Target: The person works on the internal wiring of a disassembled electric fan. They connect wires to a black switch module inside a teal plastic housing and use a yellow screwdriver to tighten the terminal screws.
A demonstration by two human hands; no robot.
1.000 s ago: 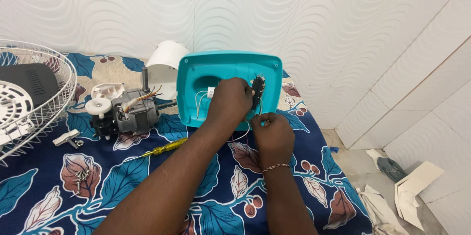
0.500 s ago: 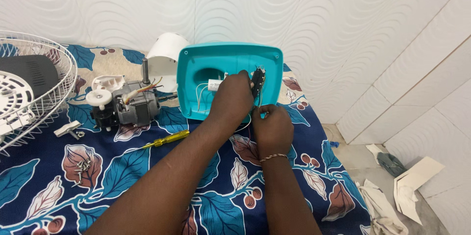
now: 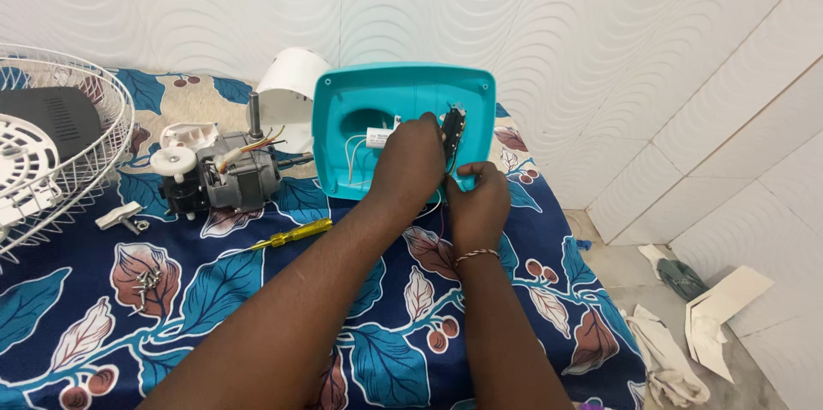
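A teal plastic fan base [image 3: 343, 131] stands tilted on its edge on the floral cloth, its hollow underside facing me. Inside it are thin white wires and a dark switch block [image 3: 452, 130]. My left hand [image 3: 411, 166] reaches into the hollow, fingers closed around the wiring beside the switch block. Just below the base's lower right corner, my right hand [image 3: 480, 203] pinches something small at the rim, with a thin bracelet on its wrist. What the fingertips hold is hidden.
A grey fan motor [image 3: 219, 177] with coloured wires lies left of the base, a white cover [image 3: 287, 89] behind it. A yellow screwdriver [image 3: 291, 234], loose screws [image 3: 144, 283] and a white knob [image 3: 120, 217] lie on the cloth. A wire fan guard [image 3: 81, 140] sits far left. Rags and cardboard [image 3: 720, 316] litter the floor.
The view has shifted slightly, so the base now sits lower in the picture. Both hands stay at the switch block, with the right hand edging a little closer to the base's lower corner.
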